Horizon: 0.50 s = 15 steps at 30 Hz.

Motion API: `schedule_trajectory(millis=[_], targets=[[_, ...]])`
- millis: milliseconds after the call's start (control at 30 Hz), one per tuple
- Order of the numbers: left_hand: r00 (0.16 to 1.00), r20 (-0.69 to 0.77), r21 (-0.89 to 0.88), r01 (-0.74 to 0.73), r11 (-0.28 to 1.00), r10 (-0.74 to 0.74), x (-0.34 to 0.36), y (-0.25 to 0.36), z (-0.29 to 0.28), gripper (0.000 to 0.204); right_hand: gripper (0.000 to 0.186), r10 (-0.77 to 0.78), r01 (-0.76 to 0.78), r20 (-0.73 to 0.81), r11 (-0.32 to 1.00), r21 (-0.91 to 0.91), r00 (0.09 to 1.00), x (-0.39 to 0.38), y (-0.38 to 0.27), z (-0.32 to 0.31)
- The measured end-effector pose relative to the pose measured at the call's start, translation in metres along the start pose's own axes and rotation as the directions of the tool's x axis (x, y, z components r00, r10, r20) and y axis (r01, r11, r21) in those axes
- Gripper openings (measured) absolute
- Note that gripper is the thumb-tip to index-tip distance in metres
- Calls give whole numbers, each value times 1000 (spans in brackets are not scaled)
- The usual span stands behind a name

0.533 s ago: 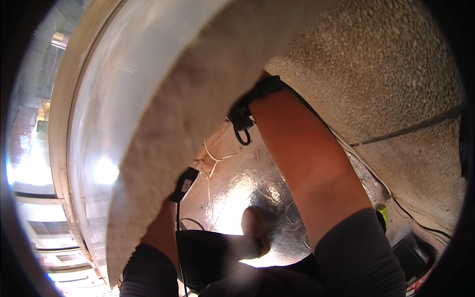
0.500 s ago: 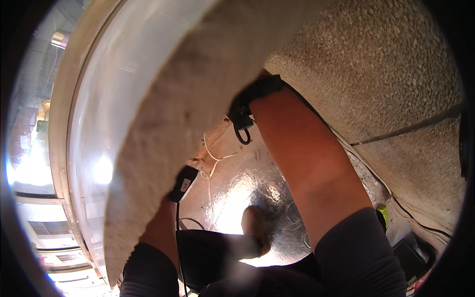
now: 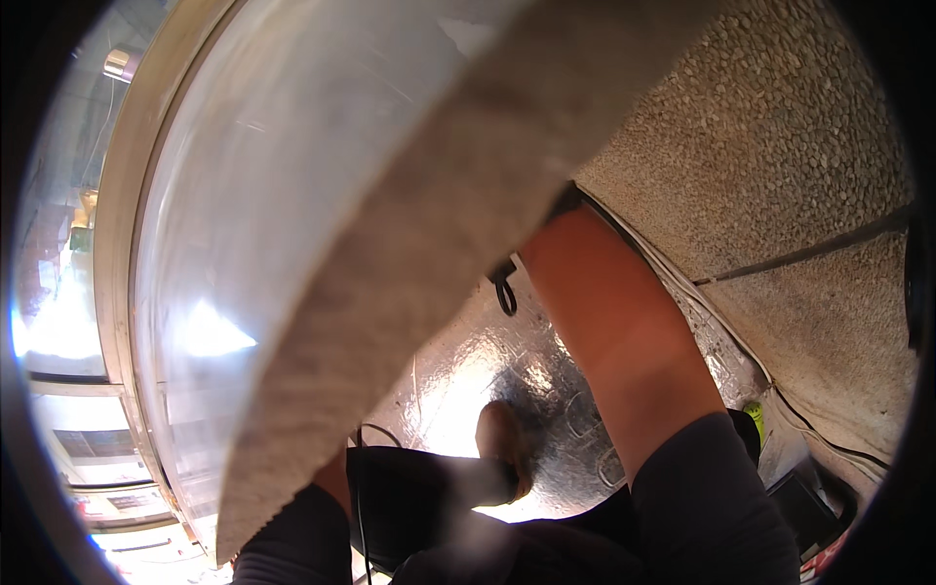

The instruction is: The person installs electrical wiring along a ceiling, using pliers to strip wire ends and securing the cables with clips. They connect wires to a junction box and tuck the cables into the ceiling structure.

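A large pale panel (image 3: pixel 263 195) with a broad grey-brown edge (image 3: pixel 390 263) stretches slantwise before me, from the lower left to the top. Its glossy face reflects a bright light. My right forearm (image 3: pixel 624 331) reaches up behind the edge, beside the stone-textured wall; a black strap (image 3: pixel 565 200) shows at the wrist. Below that strap hangs a small black loop (image 3: pixel 505 292). Of my left arm, the dark sleeve (image 3: pixel 297 536) and a little bare forearm show at the panel's lower end. The panel hides both hands, so their grip does not show.
A pebbled wall (image 3: pixel 780 146) rises on the right, with cables (image 3: pixel 726 327) along its foot. Below are a shiny floor (image 3: pixel 458 375) and a brown shoe (image 3: pixel 500 434). A black case (image 3: pixel 804 502) and a yellow-green object (image 3: pixel 754 417) lie lower right. A framed structure (image 3: pixel 117 322) stands left.
The panel's edge has shifted right and down across the view. It now covers the black box at my left wrist, the white cord and more of my right wrist strap.
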<state>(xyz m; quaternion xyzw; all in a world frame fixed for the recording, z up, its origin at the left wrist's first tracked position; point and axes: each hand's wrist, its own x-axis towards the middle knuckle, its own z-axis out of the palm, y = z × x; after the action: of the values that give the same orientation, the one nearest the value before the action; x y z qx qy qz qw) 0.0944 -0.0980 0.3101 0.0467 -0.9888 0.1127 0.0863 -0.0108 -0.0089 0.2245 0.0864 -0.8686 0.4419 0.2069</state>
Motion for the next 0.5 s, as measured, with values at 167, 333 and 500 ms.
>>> schedule_trajectory(millis=[167,333,500], targets=[[998,53,17,-29,999,28,-1,32,-27,32,27,-318,318,-268,947,-44,910,-3,-8,8],[987,-6,73,-161,984,162,9,3,-12,29,29,-14,11,30,994,105,999,1,-37,18],[875,96,173,-484,858,475,28,-19,-16,32,28,-59,64,87,996,-59,994,12,-39,3]])
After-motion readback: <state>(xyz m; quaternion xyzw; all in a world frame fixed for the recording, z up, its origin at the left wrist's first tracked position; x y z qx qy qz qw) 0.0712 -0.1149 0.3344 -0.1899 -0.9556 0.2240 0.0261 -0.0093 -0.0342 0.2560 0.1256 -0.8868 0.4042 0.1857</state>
